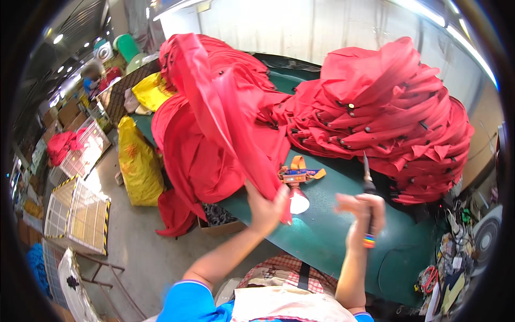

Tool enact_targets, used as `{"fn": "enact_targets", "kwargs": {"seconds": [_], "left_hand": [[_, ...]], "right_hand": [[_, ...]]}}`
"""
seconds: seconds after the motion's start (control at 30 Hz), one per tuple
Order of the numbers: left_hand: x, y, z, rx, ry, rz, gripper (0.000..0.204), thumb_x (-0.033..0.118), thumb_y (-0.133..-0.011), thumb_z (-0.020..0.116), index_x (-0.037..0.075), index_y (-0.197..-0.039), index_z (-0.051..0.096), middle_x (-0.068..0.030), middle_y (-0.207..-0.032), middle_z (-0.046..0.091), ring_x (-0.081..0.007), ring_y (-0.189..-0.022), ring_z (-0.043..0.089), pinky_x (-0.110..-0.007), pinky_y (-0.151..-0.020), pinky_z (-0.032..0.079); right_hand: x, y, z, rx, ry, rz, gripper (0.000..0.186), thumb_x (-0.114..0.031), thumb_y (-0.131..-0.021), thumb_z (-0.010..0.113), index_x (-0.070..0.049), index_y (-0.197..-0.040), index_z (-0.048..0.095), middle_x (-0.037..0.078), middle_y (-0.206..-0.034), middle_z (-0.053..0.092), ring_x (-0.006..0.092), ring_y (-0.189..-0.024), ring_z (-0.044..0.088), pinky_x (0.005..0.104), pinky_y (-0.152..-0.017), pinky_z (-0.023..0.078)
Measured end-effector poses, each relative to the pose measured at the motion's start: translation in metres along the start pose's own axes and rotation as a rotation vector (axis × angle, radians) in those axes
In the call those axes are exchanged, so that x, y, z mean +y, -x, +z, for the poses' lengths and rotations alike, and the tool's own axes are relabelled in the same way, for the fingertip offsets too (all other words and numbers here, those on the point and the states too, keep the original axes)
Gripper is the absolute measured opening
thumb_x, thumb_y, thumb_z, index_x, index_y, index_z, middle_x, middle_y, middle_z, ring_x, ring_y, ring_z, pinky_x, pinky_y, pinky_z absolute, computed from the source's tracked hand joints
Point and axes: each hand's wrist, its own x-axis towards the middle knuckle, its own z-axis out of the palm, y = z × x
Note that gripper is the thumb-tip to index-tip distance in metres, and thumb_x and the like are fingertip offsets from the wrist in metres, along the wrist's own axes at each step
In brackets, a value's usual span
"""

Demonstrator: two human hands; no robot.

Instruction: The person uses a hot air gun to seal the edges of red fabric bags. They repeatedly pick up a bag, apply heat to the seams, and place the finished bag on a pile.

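Observation:
My left hand (263, 206) is closed on the lower end of a long red fabric strip (236, 129), which runs up to the fabric heap on the left of the green table. Upright in my right hand (360, 212) is a slim pointed tool (368, 177), shaped like a soldering iron. It has a metal tip, a black handle and a rainbow-striped band at its lower end. Between my hands a small lamp (299, 203) shines on the tabletop. Behind it lies an orange and blue strap piece (300, 173).
A tall stack of red fabric pieces (391, 118) with small dark fittings fills the table's (322, 236) right rear. Left of the table stand a yellow bag (137, 166) and wire crates (78, 214). A fan (487, 239) and tangled cords are at the right edge.

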Motion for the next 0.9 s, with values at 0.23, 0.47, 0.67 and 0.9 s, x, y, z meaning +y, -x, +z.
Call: {"fn": "enact_targets", "kwargs": {"seconds": [0.23,0.47,0.67,0.9], "left_hand": [[0.025,0.113,0.033,-0.498,0.476,-0.325,0.047,-0.001,-0.088,0.072,0.000,-0.130,0.051,-0.0061,-0.114,0.058,-0.0163,-0.110,0.058,-0.030,-0.093,0.048],[0.037,0.075,-0.005,-0.194,0.490,-0.403,0.056,0.004,-0.081,0.082,0.004,-0.129,0.054,-0.0026,-0.120,0.061,-0.0128,-0.106,0.061,-0.032,-0.091,0.053],[-0.005,0.037,-0.013,0.129,0.698,-0.146,0.068,0.022,-0.098,0.067,0.009,-0.154,0.030,-0.0075,-0.150,0.045,-0.0235,-0.133,0.049,-0.043,-0.112,0.042],[-0.045,0.050,-0.025,-0.347,0.853,-0.895,0.053,0.018,-0.099,0.063,0.005,-0.147,0.042,-0.0108,-0.142,0.055,-0.0242,-0.129,0.055,-0.043,-0.111,0.044]], "right_hand": [[0.030,0.013,0.034,0.054,0.473,-0.338,0.047,0.000,-0.074,0.089,-0.006,-0.097,0.050,0.008,-0.082,0.057,0.0173,-0.066,0.055,0.0296,-0.060,0.046],[0.017,0.002,-0.002,0.230,0.738,-0.655,0.041,0.002,-0.074,0.084,-0.010,-0.087,0.047,0.003,-0.077,0.051,0.0154,-0.066,0.049,0.0277,-0.062,0.040],[0.028,-0.015,-0.015,0.379,0.438,-0.549,0.040,-0.005,-0.088,0.078,-0.011,-0.089,0.039,-0.004,-0.081,0.035,0.0073,-0.070,0.033,0.0239,-0.062,0.030],[0.097,-0.033,0.014,0.204,0.518,-0.329,0.040,-0.010,-0.085,0.083,-0.008,-0.089,0.043,0.002,-0.070,0.040,0.0100,-0.059,0.037,0.0247,-0.052,0.036]]}}
